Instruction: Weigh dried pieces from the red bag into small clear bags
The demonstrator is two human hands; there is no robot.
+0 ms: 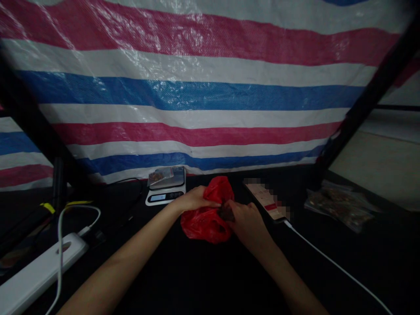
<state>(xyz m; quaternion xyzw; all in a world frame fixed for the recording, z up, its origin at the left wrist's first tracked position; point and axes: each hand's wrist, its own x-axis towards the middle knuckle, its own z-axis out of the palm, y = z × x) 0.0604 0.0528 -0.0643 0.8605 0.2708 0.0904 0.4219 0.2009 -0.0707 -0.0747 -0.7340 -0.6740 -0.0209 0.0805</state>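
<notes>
A crumpled red plastic bag [210, 225] lies on the dark table in front of me. My left hand [197, 199] is closed on the bag's upper left side, thumb pointing right. On the bag's right side, my right hand [244, 218] has its fingers curled around a dark brown clump [226, 212] at the bag's mouth; I cannot make out exactly what it is. Just beyond my left hand stands a white digital scale [166, 197], its display lit. A small clear zip bag [160, 176] with brownish bits rests on the scale's plate.
Right of the bag lies a phone [265, 199] with a white charging cable [331, 251]. Several clear packets of brown material [339, 203] are piled at the far right. A white power strip [42, 271] sits at the lower left. Striped plastic sheeting [210, 96] hangs behind, between dark posts.
</notes>
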